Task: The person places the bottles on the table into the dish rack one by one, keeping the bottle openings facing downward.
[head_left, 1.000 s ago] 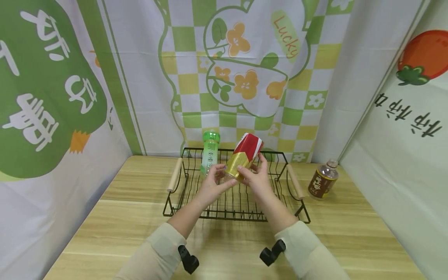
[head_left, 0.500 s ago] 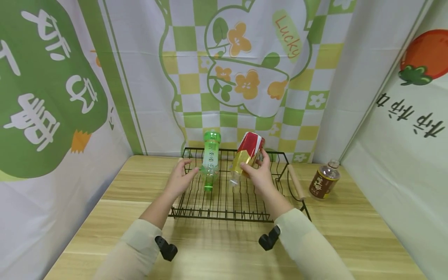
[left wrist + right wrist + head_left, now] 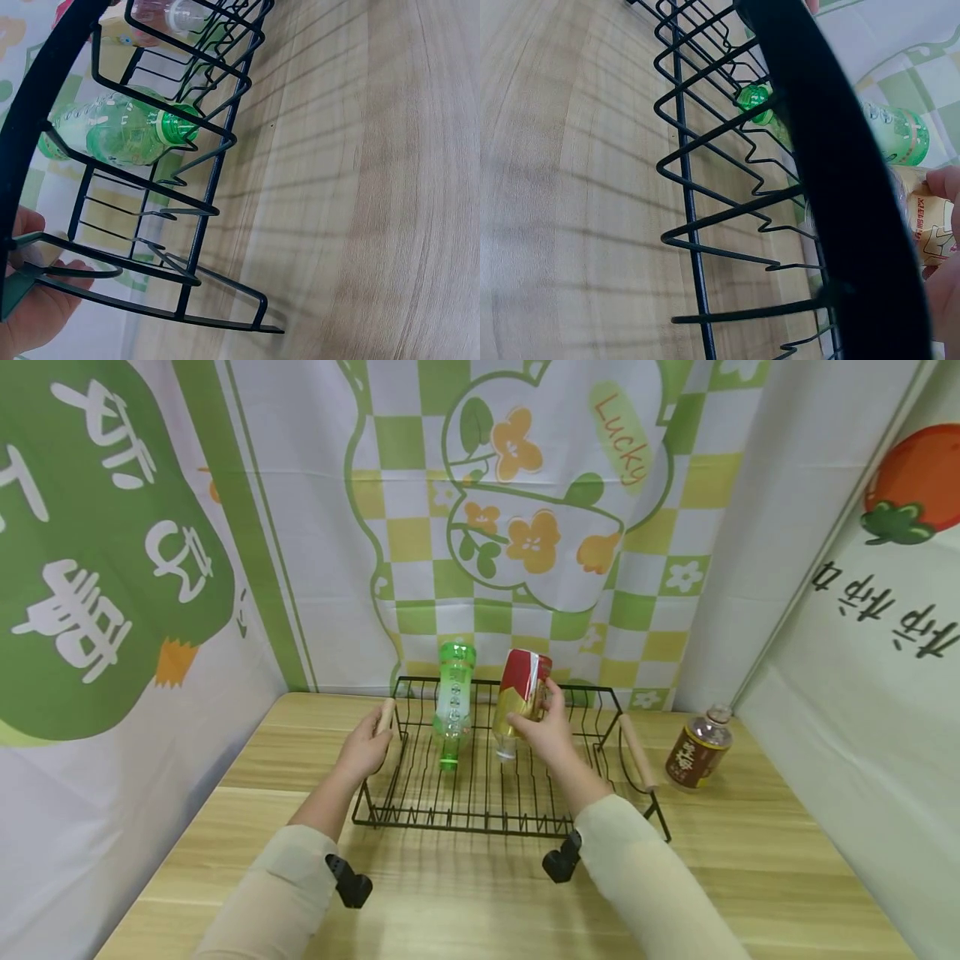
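Observation:
In the head view my right hand (image 3: pixel 552 732) holds a bottle with a red and gold label (image 3: pixel 519 689), its clear neck pointing down into the black wire dish rack (image 3: pixel 480 832). The thumb is on its near side. On the rack's left, my left hand (image 3: pixel 363 748) grips the wooden handle (image 3: pixel 386 716); the left wrist view shows the fingers (image 3: pixel 64 289) curled round it. Between the hands a green bottle (image 3: pixel 454 689) stands upside down in the rack, its green cap low among the wires. The right wrist view shows the held bottle's gold label (image 3: pixel 934 225) partly behind a rack bar.
A clear bottle with a brown label (image 3: pixel 699 749) stands on the wooden table (image 3: pixel 780 877), right of the rack. The rack's right wooden handle (image 3: pixel 636 750) faces it. A patterned curtain (image 3: pixel 420 552) hangs close behind the rack, with fabric walls on both sides.
My left hand has let go of the red and gold bottle and moved left to the rack's handle. The right hand has tipped that bottle more upright, neck down in the rack.

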The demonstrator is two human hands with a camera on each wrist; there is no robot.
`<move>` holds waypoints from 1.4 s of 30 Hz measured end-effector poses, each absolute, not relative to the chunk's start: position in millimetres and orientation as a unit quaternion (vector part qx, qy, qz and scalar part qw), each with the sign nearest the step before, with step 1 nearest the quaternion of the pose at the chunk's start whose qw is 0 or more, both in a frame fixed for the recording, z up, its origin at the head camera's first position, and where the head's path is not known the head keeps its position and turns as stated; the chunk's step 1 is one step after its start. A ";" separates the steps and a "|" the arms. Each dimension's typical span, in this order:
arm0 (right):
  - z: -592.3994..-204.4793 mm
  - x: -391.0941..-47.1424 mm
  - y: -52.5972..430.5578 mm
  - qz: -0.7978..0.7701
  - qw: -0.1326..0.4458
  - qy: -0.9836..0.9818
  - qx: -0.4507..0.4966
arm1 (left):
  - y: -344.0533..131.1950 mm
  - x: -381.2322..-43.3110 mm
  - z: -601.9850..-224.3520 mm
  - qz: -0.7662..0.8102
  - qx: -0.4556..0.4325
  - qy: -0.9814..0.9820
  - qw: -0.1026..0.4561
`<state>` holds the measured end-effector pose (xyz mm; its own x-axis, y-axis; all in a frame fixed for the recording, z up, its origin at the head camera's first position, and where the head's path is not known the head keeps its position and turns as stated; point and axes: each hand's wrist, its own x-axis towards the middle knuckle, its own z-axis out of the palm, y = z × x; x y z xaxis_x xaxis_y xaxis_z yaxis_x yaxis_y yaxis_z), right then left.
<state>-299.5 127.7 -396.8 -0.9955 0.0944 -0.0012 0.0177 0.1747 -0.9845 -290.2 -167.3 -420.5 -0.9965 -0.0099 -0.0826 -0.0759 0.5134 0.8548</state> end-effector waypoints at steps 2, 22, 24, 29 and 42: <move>-398.5 -300.5 126.7 0.632 0.029 -0.773 -0.037 | -167.9 -291.2 -422.8 0.506 -0.026 0.861 0.037; -410.3 -305.7 129.2 0.561 0.019 -0.827 -0.036 | -168.1 -288.8 -427.2 0.556 -0.032 0.830 0.014; -410.9 -305.1 128.9 0.554 0.014 -0.832 -0.036 | -168.1 -288.6 -427.8 0.554 -0.031 0.832 0.012; -412.6 -304.0 127.8 0.533 -0.001 -0.845 -0.035 | -167.9 -288.5 -428.8 0.549 -0.031 0.836 0.009; -414.2 -302.7 128.4 0.502 -0.016 -0.865 -0.018 | -167.0 -287.3 -428.8 0.551 -0.028 0.834 0.007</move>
<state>-302.7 128.4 -414.2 -0.9989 0.0155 -0.0451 0.0468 0.4962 -0.8669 -287.3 -167.0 -428.8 -0.9984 -0.0384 -0.0421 -0.0538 0.3905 0.9190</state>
